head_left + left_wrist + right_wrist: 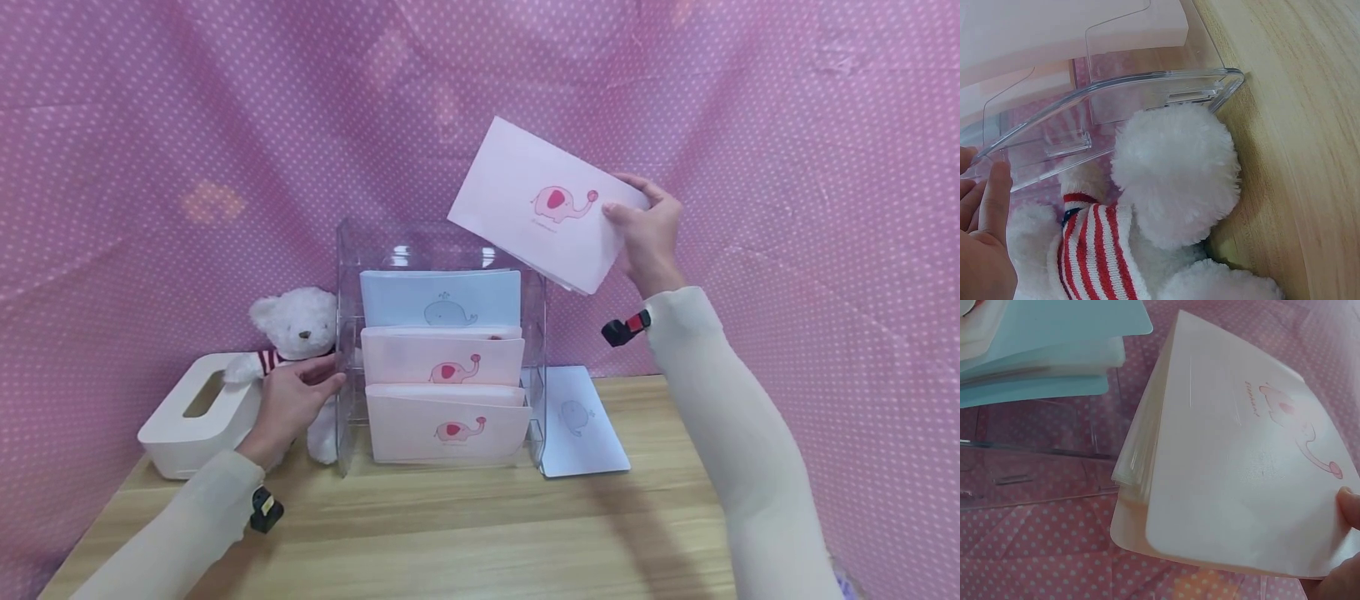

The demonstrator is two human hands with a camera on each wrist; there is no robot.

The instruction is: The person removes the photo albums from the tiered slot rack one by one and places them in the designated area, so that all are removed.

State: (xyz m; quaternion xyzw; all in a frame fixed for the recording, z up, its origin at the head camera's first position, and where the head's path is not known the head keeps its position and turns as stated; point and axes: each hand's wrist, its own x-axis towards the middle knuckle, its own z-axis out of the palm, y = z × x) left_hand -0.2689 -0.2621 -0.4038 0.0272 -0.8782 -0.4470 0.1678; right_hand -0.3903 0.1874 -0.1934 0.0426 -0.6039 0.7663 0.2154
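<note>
High on the right, my right hand (651, 233) grips the right edge of a pale pink folder (540, 200) with an elephant drawing, thumb on its front cover. The folder is tilted, off the table, and sheets like clear sleeves show between its covers (1229, 444) in the right wrist view. My left hand (292, 404) holds the left side edge of a clear plastic rack (442, 242), its fingertips partly hidden. Standing in the rack's tiers are a blue whale folder (390, 300) at the back, then pink elephant folders in the middle (397, 358) and front (405, 425).
Left of the rack sits a white teddy bear (303, 321) in a striped top, against a white tissue box (176, 429). A pale blue whale folder (581, 442) lies on the wooden table (450, 533) at the rack's right. Dotted pink cloth (225, 125) hangs behind.
</note>
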